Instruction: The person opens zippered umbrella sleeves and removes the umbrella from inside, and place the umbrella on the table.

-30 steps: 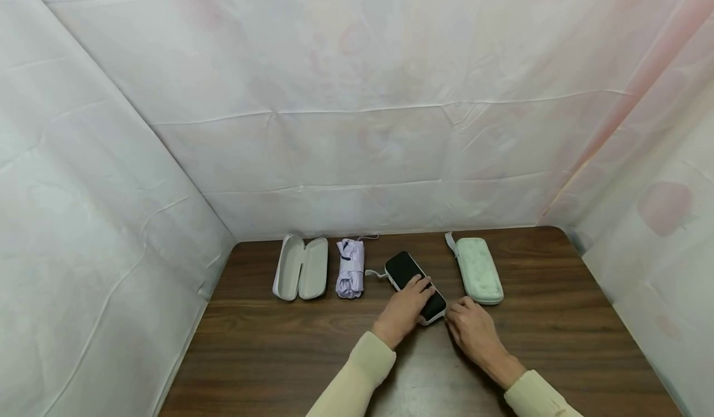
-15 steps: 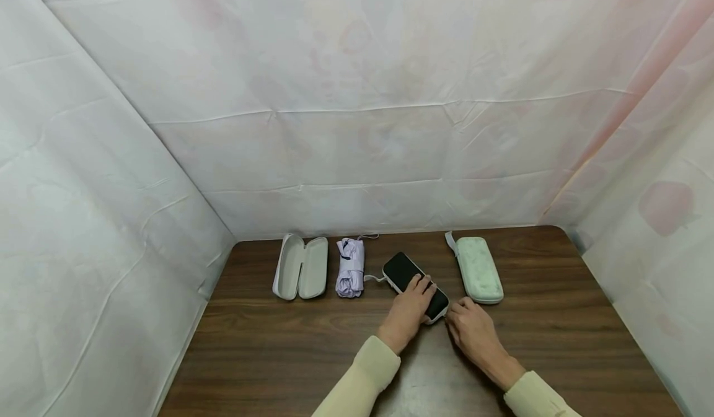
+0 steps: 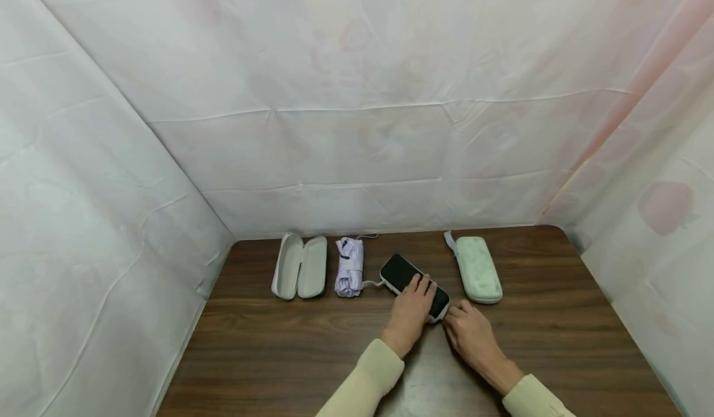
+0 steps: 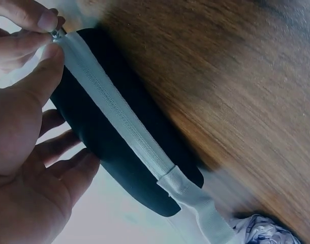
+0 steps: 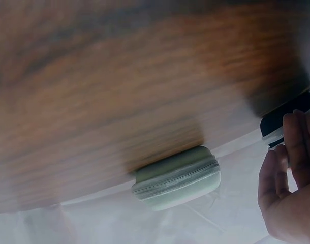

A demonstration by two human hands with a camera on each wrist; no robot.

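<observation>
A black zippered case [image 3: 398, 271] with a light grey zip band lies slantwise on the table. My left hand [image 3: 409, 318] holds it, fingers across the top and thumb at the near side by the zip. At the case's right end, my right hand [image 3: 471, 336] pinches the small metal zipper pull [image 4: 56, 34], mostly covered by fingertips. The zip [image 4: 117, 104] looks closed along the stretch seen in the left wrist view. From the opposite end trails a grey wrist strap [image 4: 200, 203], close to the folded lavender umbrella [image 3: 350, 268].
A pale green zippered case [image 3: 480, 269] lies right of the black one, just beyond my right hand. Farther left, a light grey hard case [image 3: 312, 268] stands with its lid open. White sheeting [image 3: 357, 157] hangs behind the brown wooden table [image 3: 268, 355].
The black case has turned slightly anticlockwise, its strap end coming nearer me. My left hand has shifted a little right with it, while my right hand stays almost in place.
</observation>
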